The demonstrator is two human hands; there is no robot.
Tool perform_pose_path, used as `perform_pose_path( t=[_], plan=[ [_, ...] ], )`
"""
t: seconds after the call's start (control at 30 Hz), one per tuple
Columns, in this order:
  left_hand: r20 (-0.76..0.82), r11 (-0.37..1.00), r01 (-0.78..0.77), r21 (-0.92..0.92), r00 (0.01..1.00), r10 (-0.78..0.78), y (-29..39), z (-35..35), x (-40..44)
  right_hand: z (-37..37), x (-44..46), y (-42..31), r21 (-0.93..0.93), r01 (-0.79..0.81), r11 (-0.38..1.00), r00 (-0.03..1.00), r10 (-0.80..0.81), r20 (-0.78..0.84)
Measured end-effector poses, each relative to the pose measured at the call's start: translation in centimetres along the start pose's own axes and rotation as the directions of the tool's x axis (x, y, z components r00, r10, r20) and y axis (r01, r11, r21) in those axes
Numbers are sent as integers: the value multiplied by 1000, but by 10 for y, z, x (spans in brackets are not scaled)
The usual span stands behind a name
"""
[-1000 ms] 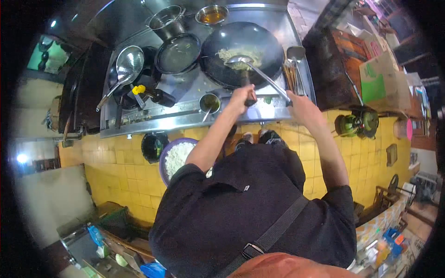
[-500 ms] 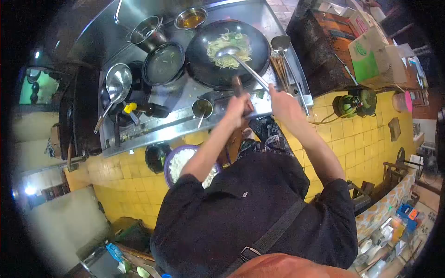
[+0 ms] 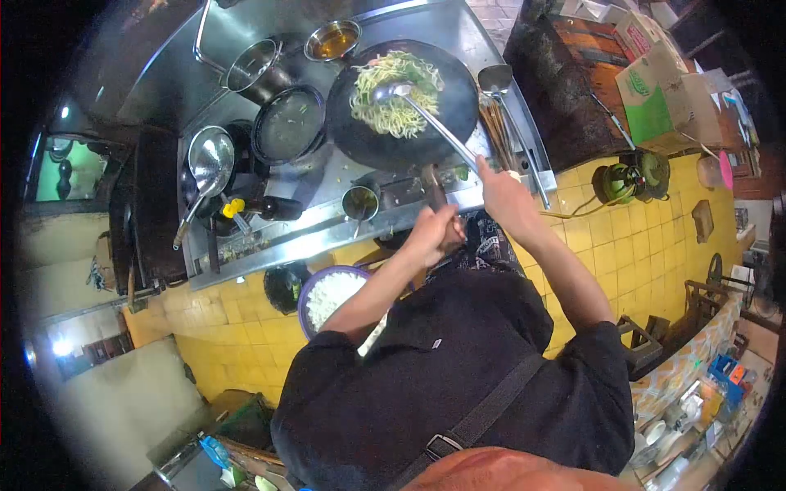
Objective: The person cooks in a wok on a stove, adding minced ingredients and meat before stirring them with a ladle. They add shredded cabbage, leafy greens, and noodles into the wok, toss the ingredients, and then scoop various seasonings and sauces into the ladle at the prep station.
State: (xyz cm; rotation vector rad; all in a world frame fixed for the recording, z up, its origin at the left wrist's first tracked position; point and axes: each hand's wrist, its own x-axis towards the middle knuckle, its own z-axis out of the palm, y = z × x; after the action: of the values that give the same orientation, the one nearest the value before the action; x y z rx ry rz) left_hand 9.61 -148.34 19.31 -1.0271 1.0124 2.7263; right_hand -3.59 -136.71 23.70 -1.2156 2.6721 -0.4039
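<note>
My left hand (image 3: 436, 232) is closed around the handle (image 3: 434, 188) of a large black wok (image 3: 350, 141), on the side nearest my body. Green-flecked noodles (image 3: 393, 114) lie heaped in the wok. My right hand (image 3: 509, 204) grips the long metal handle of a ladle (image 3: 446, 127). The ladle's bowl rests among the noodles, its lower side hidden by them. Left of my left hand, a small metal pot (image 3: 360, 202) with a utensil in it stands near the stove's front edge.
A pan of cloudy liquid (image 3: 288, 127), a tall pot (image 3: 250, 69) and a bowl of amber liquid (image 3: 333, 41) surround the wok. A strainer (image 3: 211, 159) lies left; a spatula (image 3: 509, 106) lies right. A purple tub of rice (image 3: 309, 286) stands below the stove edge.
My left hand has drawn the wok handle toward my body. The noodles have shifted and spread nearer to me. The ladle stays in my right hand among them.
</note>
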Motion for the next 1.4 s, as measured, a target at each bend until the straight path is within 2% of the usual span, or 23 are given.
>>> perform_pose_path(
  t=[0.07, 0.13, 0.2, 0.27, 0.3, 0.4, 0.43, 0.53, 0.6, 0.67, 0.8, 0.87, 0.93, 0.97, 1.03, 1.07, 1.1, 1.13, 1.17, 1.23, 1.27, 1.33, 1.4],
  plan=[
    [-58, 998, 33, 54, 998, -29, 16, -2, 3, -20, -7, 0, 6, 73, 997, 997, -73, 33],
    [-123, 954, -21, 300, 991, 60, 51, -14, 28, -26, -2, 3, -17, 48, 999, 993, -46, 110],
    [-44, 993, -104, -64, 994, 101, 52, -48, 73, -22, 0, 1, -46, 37, 998, 983, -28, 181],
    [-93, 991, -134, 21, 986, 135, 54, -28, 51, -7, 10, 2, -93, -29, 995, 993, 39, 109],
    [-125, 989, -126, 75, 983, 134, 41, -19, 38, -2, 18, 1, -87, -133, 987, 978, 145, 152],
    [-68, 997, 78, 2, 995, -78, 14, -2, 2, -12, 19, 22, -66, -90, 994, 993, 95, 73],
    [-88, 999, 43, 27, 995, -40, 18, -2, 6, -28, 16, 23, 26, -102, 994, 993, 101, 61],
    [-81, 982, -127, 140, 987, 139, 17, -31, 50, -52, 8, 20, 83, -71, 994, 997, 70, 14],
    [-153, 975, -175, 138, 969, 196, 13, -61, 98, -33, 21, 19, 130, -107, 986, 994, 106, 13],
    [-95, 957, -252, 143, 959, 267, 10, -89, 132, 0, 44, 16, 124, -123, 985, 992, 127, -25],
    [-126, 976, -215, 35, 968, 218, 17, -90, 141, 89, 96, 36, 75, -153, 985, 988, 154, -10],
    [-107, 953, -292, 78, 948, 300, 14, -94, 144, 85, 103, 33, 56, -144, 988, 989, 145, -8],
    [-116, 953, -277, 125, 950, 291, 12, -92, 141, 78, 101, 33, 144, -160, 977, 987, 154, 53],
    [-171, 943, -296, 150, 932, 319, 9, -90, 135, 78, 95, 36, 150, -168, 974, 985, 162, 51],
    [-276, 893, -339, 296, 864, 420, -4, -87, 120, 78, 66, 47, 510, -152, 847, 974, 215, -69],
    [-267, 892, -334, 303, 869, 416, -13, -86, 111, 82, 50, 58, 513, -160, 844, 971, 228, -72],
    [-362, 939, -344, 22, 872, 328, -24, -83, 99, 90, 29, 71, 662, -102, 742, 964, 237, -117],
    [-429, 903, -344, -259, 878, 212, -35, -82, 90, 96, 8, 78, 786, -34, 617, 953, 256, -161],
    [-421, 911, -328, -249, 884, 203, -54, -92, 89, 90, -19, 80, 790, -45, 612, 947, 277, -160],
    [-361, 966, -138, -217, 931, 52, -96, -113, 103, 55, -78, 80, 937, -289, 197, 909, 364, 204],
    [-335, 975, -104, -199, 942, 32, -108, -96, 97, 56, -104, 86, 939, -290, 185, 893, 404, 196],
    [-209, 997, -13, 70, 977, 27, -134, -49, 78, 62, -162, 101, 946, -309, 91, 839, 496, 226],
    [-116, 981, 89, 174, 991, -70, -153, 5, 60, 63, -217, 113, 948, -315, 38, 767, 598, 231]
  ],
)
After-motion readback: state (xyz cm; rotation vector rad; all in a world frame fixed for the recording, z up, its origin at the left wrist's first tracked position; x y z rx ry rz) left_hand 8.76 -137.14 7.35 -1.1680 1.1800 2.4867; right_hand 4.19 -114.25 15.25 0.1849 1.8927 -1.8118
